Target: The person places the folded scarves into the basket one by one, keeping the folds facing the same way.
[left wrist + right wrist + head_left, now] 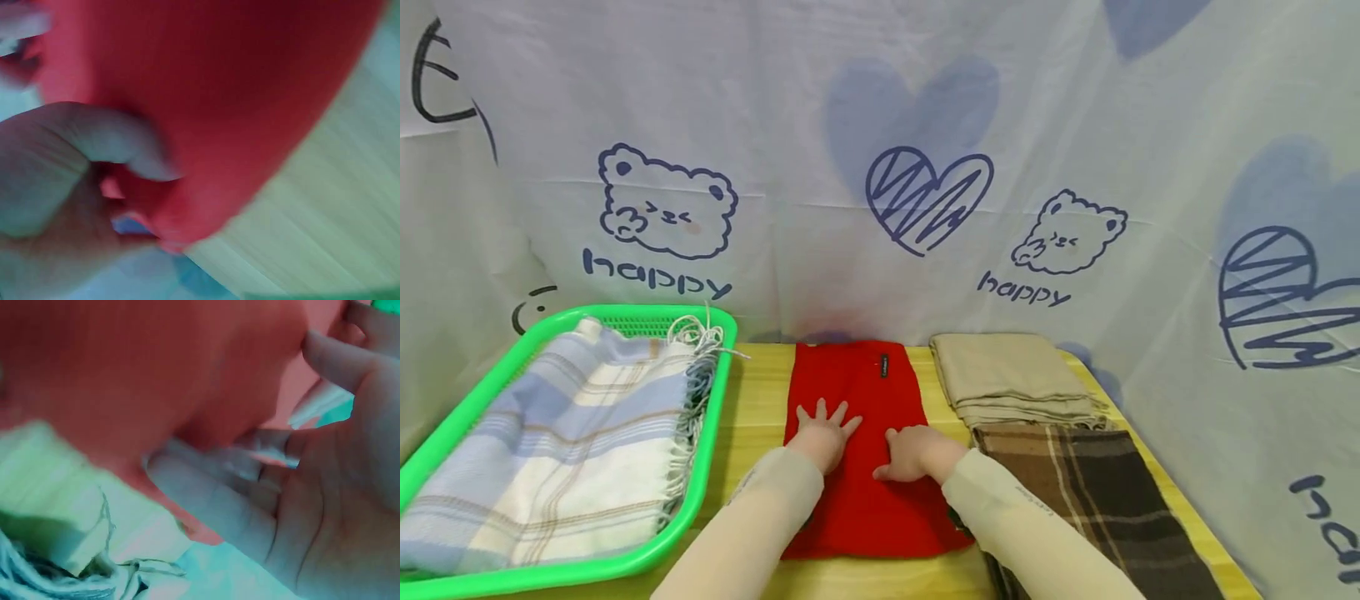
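Observation:
A folded red cloth (pixel 857 517) with a small black label near its far edge lies lengthwise on the table. My left hand (pixel 822 437) rests on its left part, fingers spread toward the far end. On the right part, my right hand (pixel 913 454) touches the cloth, its thumb and forefinger apart. The left wrist view is blurred; there the thumb (pixel 134 147) is bent close against the red fabric (pixel 219 112) near a corner. Extended fingers of the right hand (pixel 319 487) meet the red fabric (pixel 156 375) along its edge in the right wrist view.
At left stands a green basket (pixel 718 400) holding a folded blue-and-white plaid scarf (pixel 580 442) with fringe. A folded beige scarf (pixel 1011 375) and a brown plaid scarf (pixel 1105 492) lie on the right of the wooden table (pixel 752 400). A printed curtain (pixel 797 275) hangs behind.

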`<state>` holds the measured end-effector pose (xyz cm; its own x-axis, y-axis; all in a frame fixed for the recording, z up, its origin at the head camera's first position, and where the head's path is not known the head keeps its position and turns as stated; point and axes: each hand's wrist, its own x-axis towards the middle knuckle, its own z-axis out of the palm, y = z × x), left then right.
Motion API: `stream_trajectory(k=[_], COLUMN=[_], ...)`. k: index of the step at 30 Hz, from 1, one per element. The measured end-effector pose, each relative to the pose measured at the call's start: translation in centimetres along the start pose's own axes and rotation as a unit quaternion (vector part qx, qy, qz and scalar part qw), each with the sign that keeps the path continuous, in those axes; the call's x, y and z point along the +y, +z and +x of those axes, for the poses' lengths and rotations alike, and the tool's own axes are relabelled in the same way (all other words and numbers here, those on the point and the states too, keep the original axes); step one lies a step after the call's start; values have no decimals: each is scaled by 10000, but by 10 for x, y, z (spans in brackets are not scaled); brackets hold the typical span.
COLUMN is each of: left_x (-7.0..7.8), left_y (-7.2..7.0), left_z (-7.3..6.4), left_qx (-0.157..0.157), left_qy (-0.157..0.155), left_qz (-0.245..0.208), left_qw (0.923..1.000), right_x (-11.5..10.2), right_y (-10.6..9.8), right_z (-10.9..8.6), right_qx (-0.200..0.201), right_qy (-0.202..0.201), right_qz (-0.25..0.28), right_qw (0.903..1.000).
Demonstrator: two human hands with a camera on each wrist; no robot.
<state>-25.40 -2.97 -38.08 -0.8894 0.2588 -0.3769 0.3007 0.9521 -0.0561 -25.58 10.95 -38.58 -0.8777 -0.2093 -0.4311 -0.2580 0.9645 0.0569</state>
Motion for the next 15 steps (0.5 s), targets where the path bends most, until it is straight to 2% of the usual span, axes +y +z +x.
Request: stream_trajectory(k=[3, 5, 7, 9, 11, 15], left_x=[-11, -18, -23, -25, -25, -25], left_y=[3, 1, 0, 2, 8, 28], left_z=[5, 9, 12, 16, 19, 32], left_qx=[7, -45, 36, 199, 278, 282], left_qy=[231, 388, 482, 472, 351, 19], left_qz=[-524, -1053, -1499, -1689, -1741, -1556], left_qw=[9984, 9937, 9875, 9843, 9837, 9874], right_x=[5, 9, 12, 15, 17, 19], right_y=[-7, -10, -9, -5, 2, 11], right_z=[3, 7, 14, 22, 30, 39], right_qx=[148, 597, 1179, 1484, 1348, 585], right_qy=[-147, -300, -452, -532, -497, -244], right_qz=[230, 288, 236, 303, 458, 698], right_qw=[9995, 9974, 9917, 9870, 9886, 9955])
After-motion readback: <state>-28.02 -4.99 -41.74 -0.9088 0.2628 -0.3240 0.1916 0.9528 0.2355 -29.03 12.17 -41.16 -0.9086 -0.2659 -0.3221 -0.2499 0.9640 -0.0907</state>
